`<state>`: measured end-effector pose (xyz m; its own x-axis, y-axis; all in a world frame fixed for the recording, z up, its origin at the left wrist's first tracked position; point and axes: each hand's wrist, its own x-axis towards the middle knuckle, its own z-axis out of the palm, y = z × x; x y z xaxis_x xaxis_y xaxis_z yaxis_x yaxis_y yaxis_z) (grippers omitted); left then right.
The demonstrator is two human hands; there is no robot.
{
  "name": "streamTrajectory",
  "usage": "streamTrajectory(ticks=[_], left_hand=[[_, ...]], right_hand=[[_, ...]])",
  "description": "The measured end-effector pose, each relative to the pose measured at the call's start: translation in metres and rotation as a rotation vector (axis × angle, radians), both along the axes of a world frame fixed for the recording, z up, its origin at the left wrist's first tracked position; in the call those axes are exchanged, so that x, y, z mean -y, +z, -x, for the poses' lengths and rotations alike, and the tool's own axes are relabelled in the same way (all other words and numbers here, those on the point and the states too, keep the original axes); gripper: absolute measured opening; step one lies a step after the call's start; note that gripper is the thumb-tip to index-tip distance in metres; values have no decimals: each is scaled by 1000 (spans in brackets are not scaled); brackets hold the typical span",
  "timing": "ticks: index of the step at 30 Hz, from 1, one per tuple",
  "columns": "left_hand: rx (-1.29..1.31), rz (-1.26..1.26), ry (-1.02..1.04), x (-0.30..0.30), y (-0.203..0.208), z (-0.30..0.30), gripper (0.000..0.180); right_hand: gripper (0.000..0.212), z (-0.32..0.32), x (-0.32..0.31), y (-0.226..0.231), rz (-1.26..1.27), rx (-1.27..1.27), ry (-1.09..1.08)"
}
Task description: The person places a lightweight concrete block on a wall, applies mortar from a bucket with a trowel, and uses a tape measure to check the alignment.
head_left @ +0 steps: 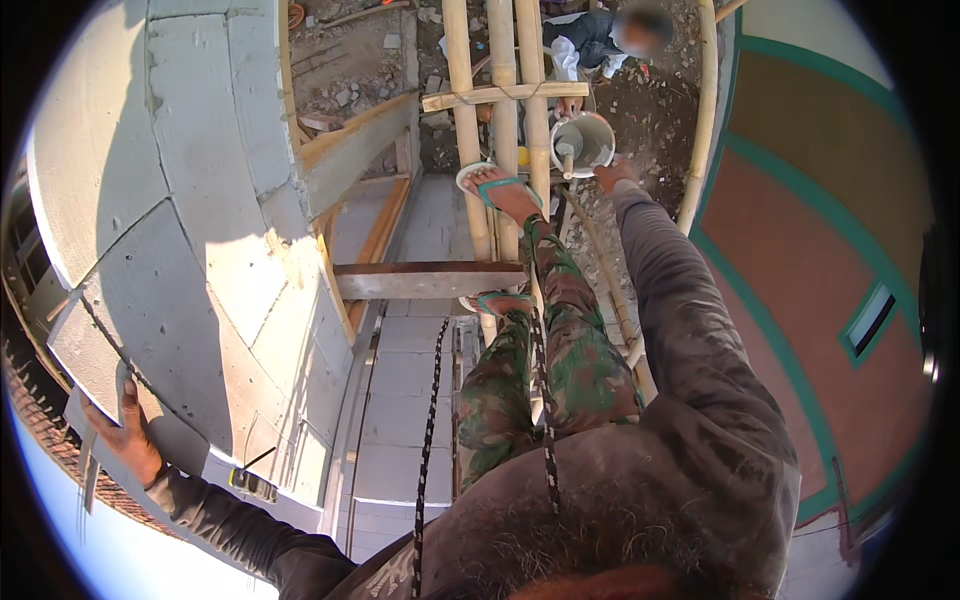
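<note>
My left hand (130, 440) rests against a pale grey wall block (95, 345) at the left, its thumb and fingers spread over the block's edge. Over on the far right, my right arm reaches down and my right hand (615, 175) is closed at the rim of a light-coloured bucket (598, 132). A short wooden handle (568, 163) sticks out over the bucket's near rim; grey material shows inside. On the bucket's far side is a co-worker's hand (570, 105). My fingertips at the rim are partly hidden.
I stand on bamboo poles (504, 130), my sandalled foot (508, 195) across them. A wooden beam (430, 280) crosses beside my legs. The co-worker (590, 40) is below on rubble ground. A yellow-and-black tool (252, 484) lies by the block wall (180, 300). A painted wall (800, 260) stands right.
</note>
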<state>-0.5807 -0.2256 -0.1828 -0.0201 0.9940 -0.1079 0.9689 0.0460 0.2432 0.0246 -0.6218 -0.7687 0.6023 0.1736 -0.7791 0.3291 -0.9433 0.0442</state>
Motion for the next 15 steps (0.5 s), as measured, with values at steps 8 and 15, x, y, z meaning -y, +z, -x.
streamTrajectory(ticks=[8,15], left_hand=[[161,31,22,0,4,33,83],[102,92,93,10,18,50,86]], right_hand=[[121,-57,53,-43,-155,37,-103],[43,-49,19,-66,181,-113,736]])
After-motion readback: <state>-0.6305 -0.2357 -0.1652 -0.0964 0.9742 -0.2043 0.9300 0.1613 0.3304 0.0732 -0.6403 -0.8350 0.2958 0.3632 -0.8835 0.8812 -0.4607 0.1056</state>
